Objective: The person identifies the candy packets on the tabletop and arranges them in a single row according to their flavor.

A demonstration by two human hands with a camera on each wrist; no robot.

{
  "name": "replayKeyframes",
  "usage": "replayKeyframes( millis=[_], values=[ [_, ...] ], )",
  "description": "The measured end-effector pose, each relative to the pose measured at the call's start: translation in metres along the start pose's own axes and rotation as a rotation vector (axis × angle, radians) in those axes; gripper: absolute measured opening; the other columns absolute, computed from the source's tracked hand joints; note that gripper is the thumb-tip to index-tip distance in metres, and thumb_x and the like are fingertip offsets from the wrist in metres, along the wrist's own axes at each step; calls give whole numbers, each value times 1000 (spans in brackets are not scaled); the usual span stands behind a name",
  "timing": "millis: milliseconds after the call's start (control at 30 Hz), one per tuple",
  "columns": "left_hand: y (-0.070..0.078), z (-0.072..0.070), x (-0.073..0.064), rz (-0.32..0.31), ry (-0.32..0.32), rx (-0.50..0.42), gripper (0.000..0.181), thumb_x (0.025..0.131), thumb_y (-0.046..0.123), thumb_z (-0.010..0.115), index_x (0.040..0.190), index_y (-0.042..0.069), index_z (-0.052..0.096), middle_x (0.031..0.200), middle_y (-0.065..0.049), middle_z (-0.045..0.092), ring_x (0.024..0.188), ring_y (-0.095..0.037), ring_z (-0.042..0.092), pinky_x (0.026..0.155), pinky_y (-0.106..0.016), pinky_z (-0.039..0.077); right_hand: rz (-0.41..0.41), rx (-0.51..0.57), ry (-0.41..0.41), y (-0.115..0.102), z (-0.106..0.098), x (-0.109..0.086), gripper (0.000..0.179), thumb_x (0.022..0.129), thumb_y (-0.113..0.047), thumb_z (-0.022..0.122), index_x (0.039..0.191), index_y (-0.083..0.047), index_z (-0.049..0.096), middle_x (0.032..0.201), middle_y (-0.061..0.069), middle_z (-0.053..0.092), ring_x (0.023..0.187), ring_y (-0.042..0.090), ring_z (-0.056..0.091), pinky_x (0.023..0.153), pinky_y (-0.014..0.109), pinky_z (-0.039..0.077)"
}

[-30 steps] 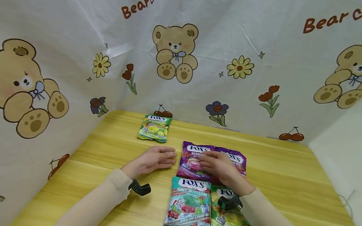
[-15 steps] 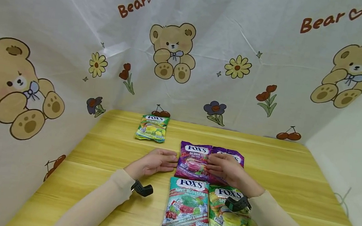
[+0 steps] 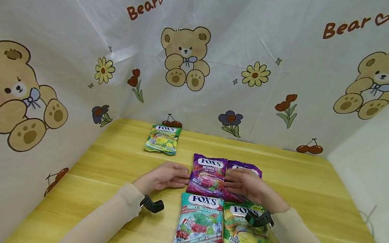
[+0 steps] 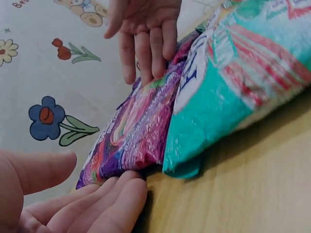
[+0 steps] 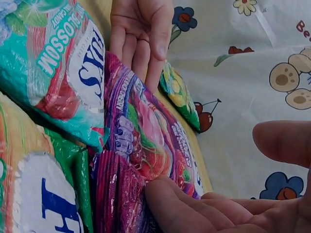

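Observation:
A purple Berries candy bag [image 3: 207, 176] lies flat on the table between my two hands. Along its left edge my left hand [image 3: 169, 177] rests low with straight fingers; in the left wrist view the fingertips are right at the bag's edge. My right hand [image 3: 247, 184] has its straight fingertips by the bag's right edge, over a second purple bag [image 3: 246, 165] that it partly covers. Both thumbs stand apart from the fingers. Directly in front sit a teal Mint Blossom bag [image 3: 199, 226] and, under my right wrist, a green-yellow candy bag [image 3: 248, 240].
Another green-yellow candy bag [image 3: 162, 139] lies at the back left of the wooden table [image 3: 306, 193]. A white cloth [image 3: 217, 104] printed with bears and flowers hangs behind and to the left. At the far right hangs a thin cord [image 3: 368, 219].
My right hand has moved right, off the face of the Berries bag to its right edge. My left hand has come in to the left edge. The bags stay in place.

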State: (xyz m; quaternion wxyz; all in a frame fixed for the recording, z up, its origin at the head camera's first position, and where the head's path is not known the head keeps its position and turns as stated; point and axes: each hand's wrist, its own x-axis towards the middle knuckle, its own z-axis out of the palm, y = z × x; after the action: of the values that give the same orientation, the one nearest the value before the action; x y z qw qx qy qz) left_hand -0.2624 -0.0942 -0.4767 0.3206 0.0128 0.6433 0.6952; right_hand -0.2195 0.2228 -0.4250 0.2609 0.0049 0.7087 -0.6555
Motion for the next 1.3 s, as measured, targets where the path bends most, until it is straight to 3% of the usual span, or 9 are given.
replayKeyframes(
  millis=[333,700,967,1300],
  values=[
    [-2,10,3,-24,28,-80,38,106,9,56,141,-6,57,135,-25,66,117,-32,70,103,-44,57,2,19,-45,6,-1,2,65,112,-28,45,158,11,22,157,37,37,128,33,64,105,38,56],
    [-4,28,11,-34,-15,-137,59,105,10,58,159,3,36,143,-24,61,123,-33,67,104,-45,57,16,77,-13,10,1,4,64,111,-28,46,158,8,23,157,35,38,127,32,65,108,40,55],
    [-7,27,19,-18,9,-175,70,103,1,57,164,6,24,153,-24,49,126,-29,63,110,-47,52,26,144,7,11,4,7,60,111,-27,45,156,7,28,155,35,41,123,31,67,107,41,55],
    [-9,22,24,-14,32,-273,69,105,-2,50,165,8,18,158,-24,44,141,-37,52,116,-50,46,6,116,31,11,12,7,62,111,-26,46,157,9,24,157,35,39,141,44,49,115,48,46]
  ],
)
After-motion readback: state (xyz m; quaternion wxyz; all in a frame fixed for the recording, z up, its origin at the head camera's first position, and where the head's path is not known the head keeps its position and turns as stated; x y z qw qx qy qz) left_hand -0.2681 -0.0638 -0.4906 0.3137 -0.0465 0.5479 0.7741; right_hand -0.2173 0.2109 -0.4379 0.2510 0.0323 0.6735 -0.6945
